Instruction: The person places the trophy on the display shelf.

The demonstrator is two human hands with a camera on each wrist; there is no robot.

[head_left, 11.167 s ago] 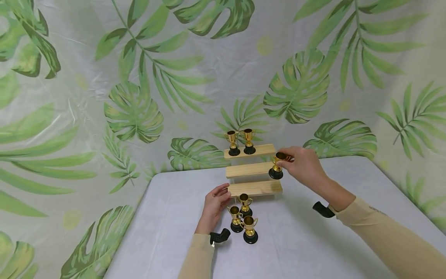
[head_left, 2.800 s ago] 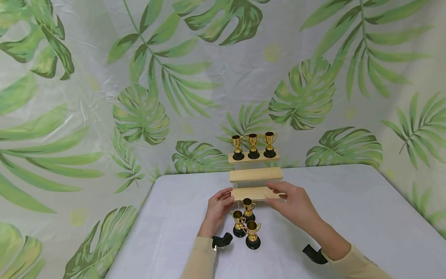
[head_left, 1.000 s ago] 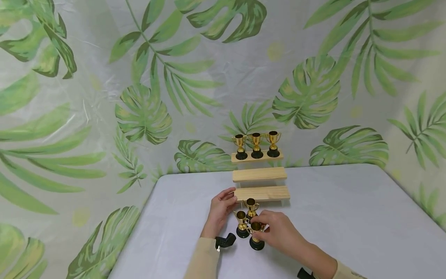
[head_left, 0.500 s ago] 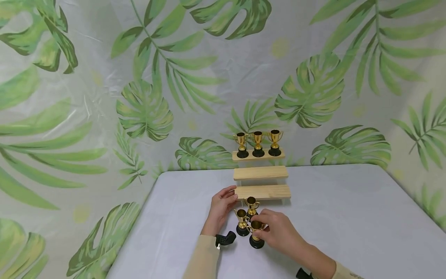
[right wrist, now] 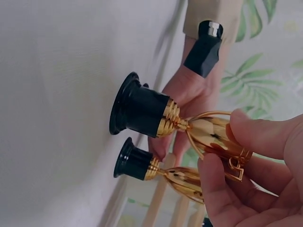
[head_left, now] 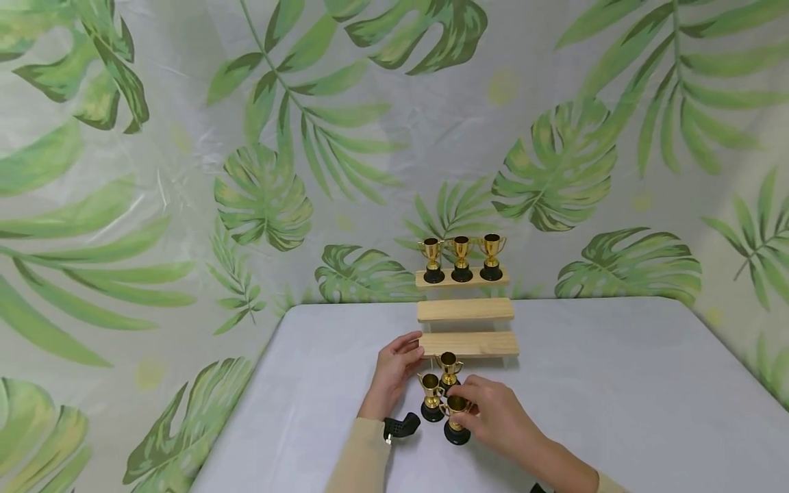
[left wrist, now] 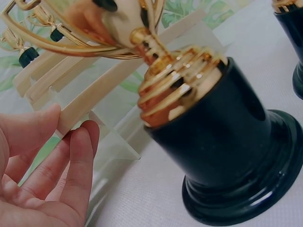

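In the head view my left hand (head_left: 391, 373) pinches the left end of the lowest board of a three-tier wooden display stand (head_left: 470, 344), thumb above and fingers below in the left wrist view. My right hand (head_left: 496, 414) pinches the cup of the front trophy (head_left: 457, 434), gold with a black base; I cannot tell whether its base touches the table. Two similar trophies stand close by: one at left (head_left: 431, 404), one behind (head_left: 448, 370). Along the top board (head_left: 446, 281) three more trophies stand upright in a row, the middle one (head_left: 461, 263) between its neighbours.
The stand's middle board (head_left: 465, 309) bears nothing. A white cloth covers the table (head_left: 585, 370), and a leaf-printed curtain (head_left: 382, 171) hangs behind it. In the left wrist view, a large trophy (left wrist: 208, 127) fills the foreground.
Over the longer span, a third trophy went from my right hand onto the top board. That hand then came down to the front trophy. In the last second both hands barely move; the view shifts slightly.
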